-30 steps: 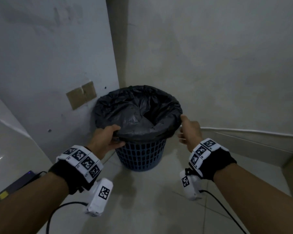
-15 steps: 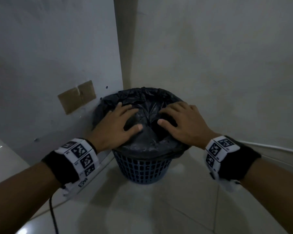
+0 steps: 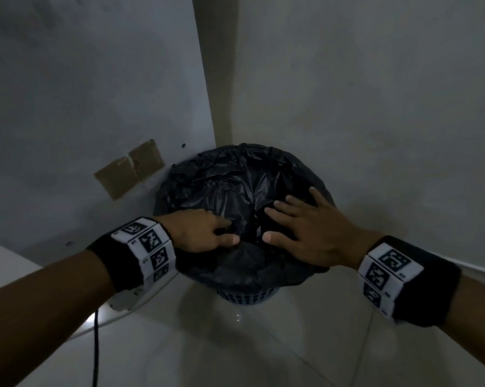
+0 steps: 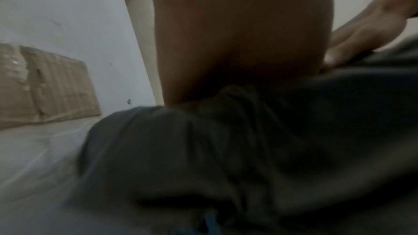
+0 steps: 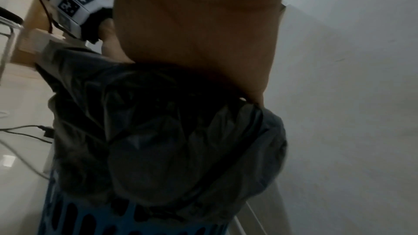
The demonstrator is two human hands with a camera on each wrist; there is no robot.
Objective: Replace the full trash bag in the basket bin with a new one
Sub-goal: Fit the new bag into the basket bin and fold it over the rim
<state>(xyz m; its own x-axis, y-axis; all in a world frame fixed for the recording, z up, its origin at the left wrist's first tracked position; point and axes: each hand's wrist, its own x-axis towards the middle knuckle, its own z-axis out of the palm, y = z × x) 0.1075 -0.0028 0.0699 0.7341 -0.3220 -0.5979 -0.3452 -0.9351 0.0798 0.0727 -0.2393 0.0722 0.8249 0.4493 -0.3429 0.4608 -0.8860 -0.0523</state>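
Note:
A blue basket bin point(image 3: 246, 296) stands on the floor in the wall corner, lined with a crumpled black trash bag point(image 3: 235, 180) whose edge is folded over the rim. My left hand point(image 3: 227, 230) reaches in from the left, its fingers dipping down against the plastic inside the mouth. Spread flat on the bag's right side lies my right hand point(image 3: 274, 223), thumb toward the left thumb. The left wrist view shows my palm point(image 4: 237, 33) against the bag point(image 4: 226, 149). In the right wrist view, bag point(image 5: 169, 140) hangs over the basket point(image 5: 90, 221).
Two walls meet right behind the bin. Brown taped patches point(image 3: 129, 169) sit on the left wall. A black cable point(image 3: 96, 344) hangs from my left wrist, and more cables point(image 5: 27, 131) lie on the glossy tiled floor point(image 3: 263, 353). A white ledge point(image 3: 481, 272) runs along the right.
A second ago both hands held the bag at the rim's sides. They have since moved onto the bag's top, and the left fingers now sink deeper into its mouth.

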